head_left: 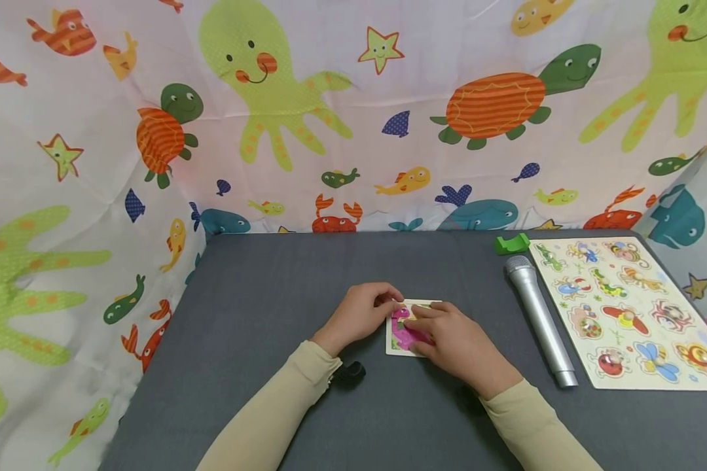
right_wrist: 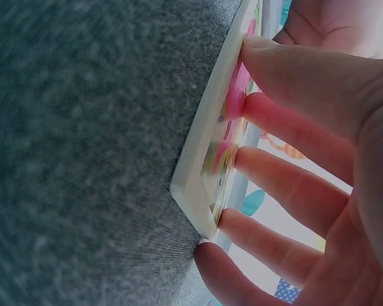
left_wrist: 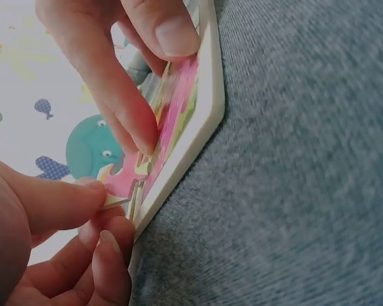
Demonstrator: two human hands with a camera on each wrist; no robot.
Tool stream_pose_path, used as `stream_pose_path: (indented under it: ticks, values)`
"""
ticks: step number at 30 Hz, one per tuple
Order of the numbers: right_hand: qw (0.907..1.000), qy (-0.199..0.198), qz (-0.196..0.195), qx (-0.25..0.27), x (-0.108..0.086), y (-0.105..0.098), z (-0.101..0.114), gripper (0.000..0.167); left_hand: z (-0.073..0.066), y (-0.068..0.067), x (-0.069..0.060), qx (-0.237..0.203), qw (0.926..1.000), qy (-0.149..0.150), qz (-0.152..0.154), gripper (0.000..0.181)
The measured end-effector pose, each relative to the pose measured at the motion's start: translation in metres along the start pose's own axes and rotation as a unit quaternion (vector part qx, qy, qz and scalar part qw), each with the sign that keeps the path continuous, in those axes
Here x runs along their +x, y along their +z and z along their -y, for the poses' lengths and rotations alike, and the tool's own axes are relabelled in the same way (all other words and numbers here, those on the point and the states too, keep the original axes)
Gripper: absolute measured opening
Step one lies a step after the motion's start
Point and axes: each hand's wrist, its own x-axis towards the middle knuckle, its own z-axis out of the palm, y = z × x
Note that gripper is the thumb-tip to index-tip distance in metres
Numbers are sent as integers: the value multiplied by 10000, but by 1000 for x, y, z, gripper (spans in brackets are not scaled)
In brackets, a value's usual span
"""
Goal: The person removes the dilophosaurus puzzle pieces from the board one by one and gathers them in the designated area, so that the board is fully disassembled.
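A small jigsaw puzzle in a cream frame (head_left: 391, 347), with a pink figure on it, lies flat on the dark table in front of me. My left hand (head_left: 359, 313) is at its upper left corner, thumb and fingers pinching a pink puzzle piece (left_wrist: 120, 183), which tilts up from the frame's edge in the left wrist view. From the other side my right hand (head_left: 462, 343) rests spread fingertips on the puzzle; the right wrist view shows its thumb (right_wrist: 268, 54) near the frame's edge. Both hands hide parts of the picture.
Right of the hands lies a silver microphone (head_left: 539, 320), beside a large wooden insect puzzle board (head_left: 592, 383). A green curved block (head_left: 512, 244) sits behind the microphone. Close to my left wrist is a small black object (head_left: 351, 373). A sea-animal curtain (head_left: 306, 124) hangs behind the table.
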Motion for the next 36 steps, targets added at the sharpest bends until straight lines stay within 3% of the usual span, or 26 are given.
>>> stream_pose_path:
  ticks: [4,7,15,19,24,28,36]
  values:
    - [9999,81,-100,-17,0,1,-1,42,5,-7,-1,-309,9993,-164,-120,13]
    - [9997,184,-145,10,-1,3,0,40,13,-24,-9,-510,9979,-299,-272,13]
    - [9994,331,65,-60,-4,-2,3,45,65,-92,-37,-710,9905,-1008,-608,12]
    - [9987,439,269,-16,-7,-5,4,49,89,-113,-46,-576,9858,-1364,-790,13]
    - [9985,441,305,67,-12,0,6,54,102,-121,-50,-423,9830,-1635,-724,13]
    - [9989,448,149,72,-16,2,6,54,106,-120,-50,-361,9843,-1626,-579,14]
    - [9992,369,166,17,-13,-1,1,56,110,-120,-47,92,9820,-1684,-852,13]
